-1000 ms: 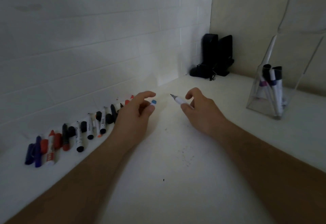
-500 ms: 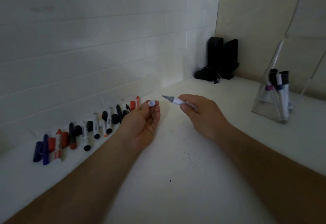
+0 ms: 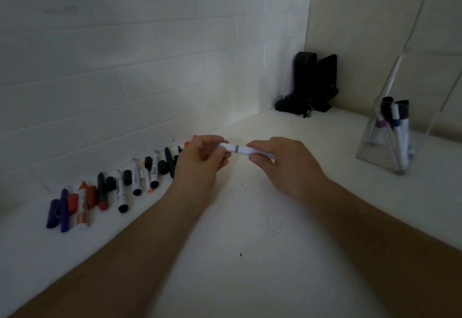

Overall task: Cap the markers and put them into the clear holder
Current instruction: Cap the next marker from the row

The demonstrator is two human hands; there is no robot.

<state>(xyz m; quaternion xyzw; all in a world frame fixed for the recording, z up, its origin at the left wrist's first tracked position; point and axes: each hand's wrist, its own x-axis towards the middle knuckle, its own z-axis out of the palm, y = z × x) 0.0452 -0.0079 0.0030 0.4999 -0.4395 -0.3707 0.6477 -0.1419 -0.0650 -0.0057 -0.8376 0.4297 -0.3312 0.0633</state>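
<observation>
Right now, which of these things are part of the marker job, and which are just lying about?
Part of the job:
white marker held by left hand and right hand
row of markers and caps
clear holder

Just lying about:
black stands in the corner
</observation>
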